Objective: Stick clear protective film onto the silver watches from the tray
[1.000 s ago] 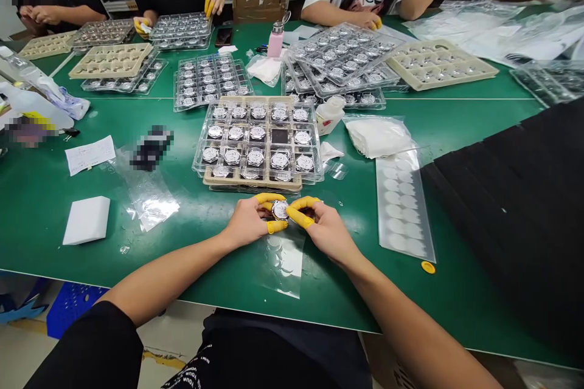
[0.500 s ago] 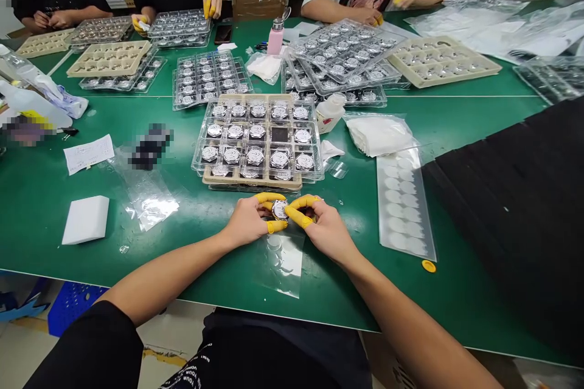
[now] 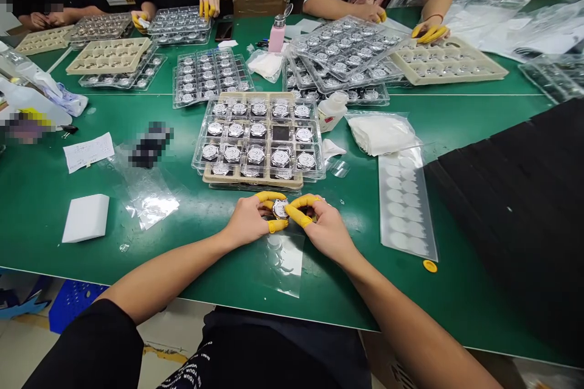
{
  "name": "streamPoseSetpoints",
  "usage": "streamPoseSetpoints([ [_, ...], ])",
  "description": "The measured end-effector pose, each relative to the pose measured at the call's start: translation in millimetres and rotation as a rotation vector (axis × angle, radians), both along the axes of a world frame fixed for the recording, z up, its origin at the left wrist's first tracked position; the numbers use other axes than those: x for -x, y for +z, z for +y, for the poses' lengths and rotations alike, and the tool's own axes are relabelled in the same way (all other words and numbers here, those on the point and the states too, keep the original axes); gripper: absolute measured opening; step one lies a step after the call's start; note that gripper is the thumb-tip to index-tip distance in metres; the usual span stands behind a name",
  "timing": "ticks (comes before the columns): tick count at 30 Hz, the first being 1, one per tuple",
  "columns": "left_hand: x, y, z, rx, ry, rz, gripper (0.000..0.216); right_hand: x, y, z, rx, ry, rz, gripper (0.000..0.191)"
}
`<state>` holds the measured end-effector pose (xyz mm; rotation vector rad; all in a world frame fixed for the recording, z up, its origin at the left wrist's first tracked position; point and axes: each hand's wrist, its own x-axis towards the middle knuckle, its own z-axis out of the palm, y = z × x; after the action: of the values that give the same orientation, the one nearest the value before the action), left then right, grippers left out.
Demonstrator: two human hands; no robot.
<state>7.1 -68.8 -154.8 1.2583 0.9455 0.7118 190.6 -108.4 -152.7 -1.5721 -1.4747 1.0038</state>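
Note:
A round silver watch head (image 3: 280,209) with a whitish face is held just above the green table, between my two hands. My left hand (image 3: 250,217) grips its rim from the left, wearing yellow finger cots. From the right, my right hand (image 3: 322,222) pinches at its edge, thumb and forefinger in yellow cots too. Below them lies a clear plastic sheet (image 3: 292,264) with round shapes on it. Just beyond my hands stands a stack of clear and beige trays (image 3: 253,179) full of similar watch heads; one compartment in the top tray shows only its dark bottom.
A sheet of round film stickers (image 3: 385,213) and a pack of white wipes (image 3: 381,132) lie right. A white bottle (image 3: 332,112) stands by the stack. A white foam block (image 3: 85,219) sits left, and a black board (image 3: 515,206) covers the right. Co-workers sit opposite among trays.
My hands and the watch head stay almost in place. Across the table, a co-worker's yellow-cotted hand has come down onto the beige tray at the right.

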Motion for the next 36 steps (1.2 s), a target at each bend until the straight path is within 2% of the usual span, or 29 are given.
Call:
streamPoseSetpoints([
  [3,-0.8,1.2,-0.9,0.018,0.009,-0.006,0.057,-1.3,2.2,1.3,0.025,-0.022,0.021,0.024],
  [7,-2.2,3.9,-2.2,0.032,0.038,0.007,0.056,-10.3,13.0,4.0,-0.035,-0.253,0.208,0.039],
  [9,-2.4,5.1,-2.7,0.030,0.038,0.009,0.055,-13.7,19.6,4.5,-0.021,-0.302,0.298,0.041],
  [15,-2.6,7.0,-2.4,0.041,0.040,0.000,0.058,0.5,24.8,0.8,0.359,-0.092,0.507,0.047],
  [18,-2.2,5.2,-2.2,0.048,0.018,0.010,0.058,10.8,21.7,-0.6,0.471,-0.013,0.605,0.049],
  [22,-1.4,0.9,-3.9,0.036,-0.021,0.032,0.062,18.2,17.2,0.2,0.469,-0.063,0.587,0.055],
  [29,-2.0,1.1,-5.6,0.035,-0.038,-0.020,0.059,22.8,17.5,0.3,0.411,-0.210,0.658,0.043],
  [32,-1.9,1.1,-5.4,0.019,-0.034,-0.022,0.058,18.7,19.1,3.1,0.435,-0.197,0.706,0.044],
  [36,-1.5,-2.1,-6.1,0.032,-0.049,-0.041,0.058,10.3,17.3,3.3,0.477,-0.098,0.737,0.051],
])
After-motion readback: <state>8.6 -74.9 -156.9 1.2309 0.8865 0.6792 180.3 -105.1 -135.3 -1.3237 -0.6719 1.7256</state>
